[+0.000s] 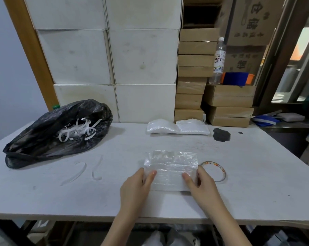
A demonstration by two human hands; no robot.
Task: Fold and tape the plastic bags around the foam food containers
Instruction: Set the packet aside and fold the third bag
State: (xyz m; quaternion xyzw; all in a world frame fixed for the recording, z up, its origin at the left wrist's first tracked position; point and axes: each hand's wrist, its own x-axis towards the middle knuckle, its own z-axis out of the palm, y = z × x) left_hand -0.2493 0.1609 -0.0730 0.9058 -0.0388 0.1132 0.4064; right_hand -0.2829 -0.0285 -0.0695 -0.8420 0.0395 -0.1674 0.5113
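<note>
Lower centre of frame: left hand (137,185) and right hand (201,183) fingers grasp opposite ends of the bagged foam container (169,169) on the desk (61,197); tape roll (214,170) just right.

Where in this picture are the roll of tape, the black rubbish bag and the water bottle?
roll of tape (221,170): head view, on the far right part of its ring.
black rubbish bag (35,139): head view, on its crumpled near side.
water bottle (218,63): head view, on its label.
</note>
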